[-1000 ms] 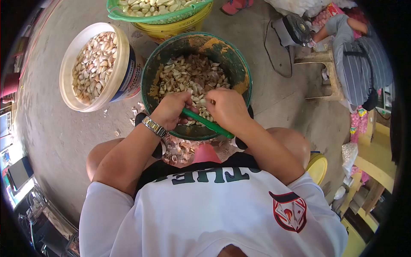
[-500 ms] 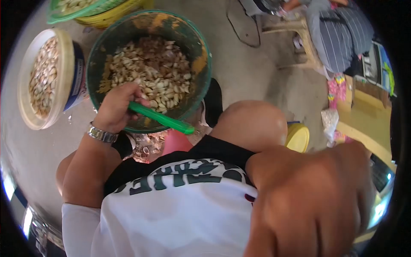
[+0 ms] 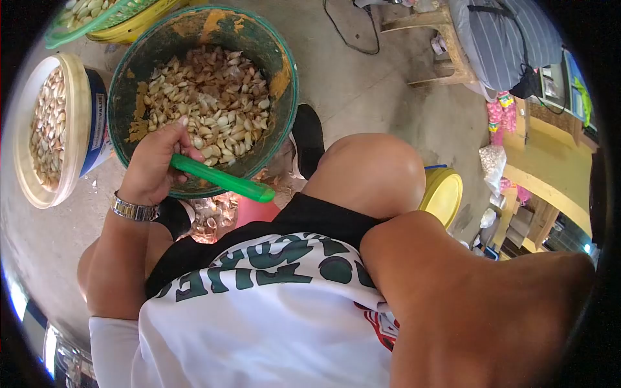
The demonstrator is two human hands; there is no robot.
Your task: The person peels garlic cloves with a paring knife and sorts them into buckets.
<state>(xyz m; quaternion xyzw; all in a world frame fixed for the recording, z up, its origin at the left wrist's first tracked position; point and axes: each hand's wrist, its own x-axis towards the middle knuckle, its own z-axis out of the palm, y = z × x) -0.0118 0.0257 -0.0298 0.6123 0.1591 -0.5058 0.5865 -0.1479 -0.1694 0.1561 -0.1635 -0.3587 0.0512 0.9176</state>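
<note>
My left hand [image 3: 155,158], with a metal-band watch on the wrist, is closed around a green-handled tool [image 3: 223,178] at the near rim of a large dark green tub [image 3: 123,48]. The rest of the tool is hidden. Thumb and fingertips hang over the garlic cloves [image 3: 223,119] that partly fill the tub; whether they pinch a clove I cannot make out. My right hand [image 3: 517,310] is raised close to the camera at the lower right, large and blurred. Its fingers do not show.
Left of the tub stands a white bucket [image 3: 79,129] of garlic cloves. A green basket [image 3: 123,14] sits over a yellow container [image 3: 149,16] behind. A yellow lidded bucket [image 3: 446,197] is beside my knee. At upper right, a person [image 3: 511,48] sits on a plastic chair [image 3: 446,45].
The view has shifted, so tub and buckets sit further left. My right hand has turned near the camera, hiding its knuckles. My left hand keeps its hold on the green-handled tool.
</note>
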